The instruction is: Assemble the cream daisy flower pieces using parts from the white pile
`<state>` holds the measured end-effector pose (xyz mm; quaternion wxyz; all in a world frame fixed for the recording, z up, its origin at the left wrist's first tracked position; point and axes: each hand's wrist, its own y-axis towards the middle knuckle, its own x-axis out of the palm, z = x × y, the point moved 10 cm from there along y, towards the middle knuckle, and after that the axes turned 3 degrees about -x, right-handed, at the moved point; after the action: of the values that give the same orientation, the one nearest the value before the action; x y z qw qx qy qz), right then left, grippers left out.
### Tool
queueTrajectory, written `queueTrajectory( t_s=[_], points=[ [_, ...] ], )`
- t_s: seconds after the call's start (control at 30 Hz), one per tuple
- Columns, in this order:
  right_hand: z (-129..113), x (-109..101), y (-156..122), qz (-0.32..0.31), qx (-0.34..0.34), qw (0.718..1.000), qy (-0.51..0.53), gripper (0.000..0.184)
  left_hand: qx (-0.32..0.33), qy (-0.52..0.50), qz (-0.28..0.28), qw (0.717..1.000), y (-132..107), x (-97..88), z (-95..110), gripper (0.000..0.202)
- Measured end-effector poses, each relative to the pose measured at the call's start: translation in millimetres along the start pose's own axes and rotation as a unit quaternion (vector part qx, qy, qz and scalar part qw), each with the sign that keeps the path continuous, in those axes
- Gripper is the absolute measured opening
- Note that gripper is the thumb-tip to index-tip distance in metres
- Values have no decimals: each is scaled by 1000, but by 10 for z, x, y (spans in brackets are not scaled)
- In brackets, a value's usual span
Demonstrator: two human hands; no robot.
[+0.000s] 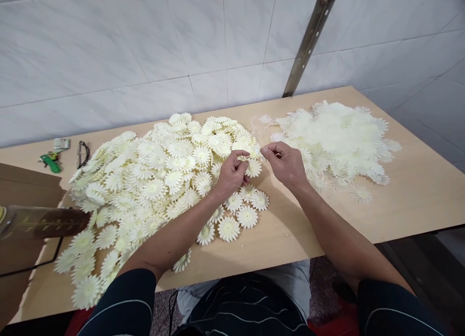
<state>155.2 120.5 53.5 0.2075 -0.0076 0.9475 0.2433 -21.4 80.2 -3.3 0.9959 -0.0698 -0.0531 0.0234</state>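
My left hand (233,175) is at the right edge of a large heap of cream-white artificial flower heads (156,161). Its fingers are curled into a pinch, and a daisy-like flower head (253,168) shows right at the fingertips. Just to the right, my right hand (286,165) is closed, thumb and forefinger pressed together; whatever lies between them is too small to make out. The two hands are a short gap apart. Several loose flower heads (247,216) lie flat below my left hand. A second pile of paler, thinner petal pieces (341,137) spreads beyond my right hand.
The wooden table (290,234) stands against a tiled wall (145,45), where a slotted metal bar (308,45) leans. At the left are a green tool (51,162), a dark looped object (83,154), a cardboard box (25,190) and a marked brown cylinder (47,223).
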Motion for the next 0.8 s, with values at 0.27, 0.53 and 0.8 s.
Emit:
queueTrajectory(
  t_s=[0.27,0.53,0.8],
  points=[
    [-305,47,-102,39,-157,985,-64,20,-32,-26,1,999,39,-22,-72,17],
    [-335,215,-162,6,-180,981,-73,20,-25,-110,-47,993,35,64,-35,39],
    [-190,262,-148,-7,-104,994,-41,29,93,40,-10,995,46,-42,114,56]
  ],
)
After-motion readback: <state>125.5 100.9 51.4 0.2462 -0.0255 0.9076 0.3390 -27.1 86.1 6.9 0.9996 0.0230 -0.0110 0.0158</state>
